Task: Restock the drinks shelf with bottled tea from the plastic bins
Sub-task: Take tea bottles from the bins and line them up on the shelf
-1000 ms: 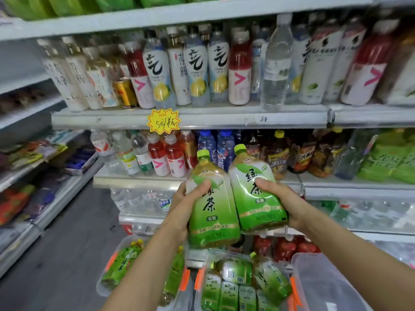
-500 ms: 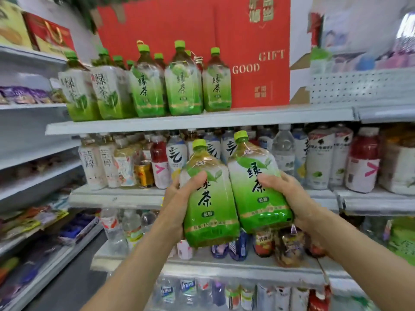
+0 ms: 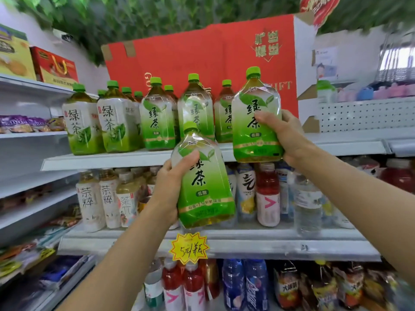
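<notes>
Right hand [image 3: 289,140]: fingers curled round a tea bottle [image 3: 256,117], thumb across its label; the bottle is upright, its base level with the front edge of the top shelf [image 3: 107,159], just right of the row of green tea [image 3: 157,117] already standing there. Left hand [image 3: 173,185]: fingers wrapped round a second bottle [image 3: 204,182], thumb on its shoulder; this bottle is lower, in front of the middle shelf [image 3: 247,243]. Half a second ago the two bottles were side by side at mid-shelf level; the right one has since risen to the top shelf and parted from the left. Judgement: the right bottle is about to be set down beside the row, the left to follow. The bins are out of view.
</notes>
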Available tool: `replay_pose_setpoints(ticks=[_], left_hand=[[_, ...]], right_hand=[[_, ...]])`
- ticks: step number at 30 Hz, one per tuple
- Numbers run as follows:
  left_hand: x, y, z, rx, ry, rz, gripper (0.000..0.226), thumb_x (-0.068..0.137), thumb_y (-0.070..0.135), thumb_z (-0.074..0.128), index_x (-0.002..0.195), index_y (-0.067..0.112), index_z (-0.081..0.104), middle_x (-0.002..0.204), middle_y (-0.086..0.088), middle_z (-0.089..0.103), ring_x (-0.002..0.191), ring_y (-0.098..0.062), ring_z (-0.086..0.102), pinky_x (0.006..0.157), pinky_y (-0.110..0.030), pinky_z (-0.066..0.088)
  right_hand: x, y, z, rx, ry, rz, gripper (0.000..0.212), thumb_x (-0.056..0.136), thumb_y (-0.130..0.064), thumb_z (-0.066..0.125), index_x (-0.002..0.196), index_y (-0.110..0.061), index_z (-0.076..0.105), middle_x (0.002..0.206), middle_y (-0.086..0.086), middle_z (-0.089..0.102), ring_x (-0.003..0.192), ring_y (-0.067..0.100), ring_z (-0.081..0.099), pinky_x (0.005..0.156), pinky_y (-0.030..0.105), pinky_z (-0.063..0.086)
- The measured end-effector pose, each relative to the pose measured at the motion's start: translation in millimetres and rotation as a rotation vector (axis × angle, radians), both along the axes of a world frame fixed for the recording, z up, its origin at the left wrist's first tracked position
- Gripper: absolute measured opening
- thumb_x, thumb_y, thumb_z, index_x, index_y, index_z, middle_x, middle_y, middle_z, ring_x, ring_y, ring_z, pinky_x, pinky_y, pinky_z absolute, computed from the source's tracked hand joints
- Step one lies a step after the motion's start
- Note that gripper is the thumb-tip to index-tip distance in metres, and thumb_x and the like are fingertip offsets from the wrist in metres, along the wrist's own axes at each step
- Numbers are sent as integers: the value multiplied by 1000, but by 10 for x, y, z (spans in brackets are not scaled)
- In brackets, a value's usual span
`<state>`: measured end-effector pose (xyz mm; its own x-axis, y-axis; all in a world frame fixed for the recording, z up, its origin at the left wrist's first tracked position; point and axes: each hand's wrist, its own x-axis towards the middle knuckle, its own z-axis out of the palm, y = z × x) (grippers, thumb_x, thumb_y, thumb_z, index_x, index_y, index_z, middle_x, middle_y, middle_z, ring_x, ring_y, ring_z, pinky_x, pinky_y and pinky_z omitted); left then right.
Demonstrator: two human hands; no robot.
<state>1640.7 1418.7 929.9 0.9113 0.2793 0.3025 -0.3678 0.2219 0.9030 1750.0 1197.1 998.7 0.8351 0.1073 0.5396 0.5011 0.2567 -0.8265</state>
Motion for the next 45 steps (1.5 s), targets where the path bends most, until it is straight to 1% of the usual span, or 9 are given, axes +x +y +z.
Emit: replay_pose_setpoints(ticks=[5,12,16,20,24,29,33,40,45], left_hand=[[202,70,106,11,-38,9,71,62,35,89,124,14,62,110,-19,74,103,-43,70,84,-60,58],[507,-74,267,15,-79,-24,67,66,40,84,125,15,63,110,-18,75,100,-40,72,85,-61,58],[678,-234,406,36,-112,8,65,64,37,86,120,12,65,104,-16,76,91,-36,75,79,-52,61],[842,-386,556,68,-140,31,66,62,35,89,119,10,65,104,-17,76,89,-35,75,78,-50,62],[975,-508,648,58,-161,9,68,64,35,87,121,6,64,107,-20,75,95,-39,73,82,-54,60],[1087,-556,662,51,-127,-2,69,67,41,81,124,6,66,113,-21,73,104,-44,70,92,-62,55],[1118,-540,655,42,-110,-34,71,68,43,82,126,5,65,116,-22,72,107,-44,69,95,-63,53],[1156,-513,633,37,-119,-53,70,71,44,76,127,4,65,118,-23,70,110,-46,67,98,-64,50],[1175,-501,631,46,-115,-55,70,71,44,76,128,5,64,119,-24,70,111,-46,66,98,-66,49]], right_hand=[[306,94,215,39,-77,-106,63,53,-47,87,104,-27,55,102,1,70,79,12,74,60,29,59],[791,-203,228,-124,-128,-223,79,55,-55,85,119,-25,50,110,1,64,96,15,67,71,30,59],[1029,-386,264,-198,-101,-190,82,65,-51,84,132,-23,48,112,-2,63,91,7,66,55,14,53],[1276,-463,309,-254,-77,-219,82,73,-41,83,138,-16,40,103,-8,60,83,0,61,52,11,48],[1539,-506,312,-275,-37,-267,79,71,-41,85,125,-18,32,103,-5,53,90,4,55,77,25,47],[1743,-403,358,-321,-21,-262,66,77,-41,81,116,-17,33,100,-3,55,84,4,57,57,16,42],[1844,-309,399,-346,12,-228,61,82,-37,77,119,-14,35,100,0,56,82,7,60,57,18,44],[1850,-193,453,-371,52,-109,57,86,-29,74,123,-5,36,117,14,60,106,27,63,96,46,52],[1803,-140,469,-378,54,-65,48,89,-27,70,121,-5,42,117,13,61,107,28,63,99,49,50]])
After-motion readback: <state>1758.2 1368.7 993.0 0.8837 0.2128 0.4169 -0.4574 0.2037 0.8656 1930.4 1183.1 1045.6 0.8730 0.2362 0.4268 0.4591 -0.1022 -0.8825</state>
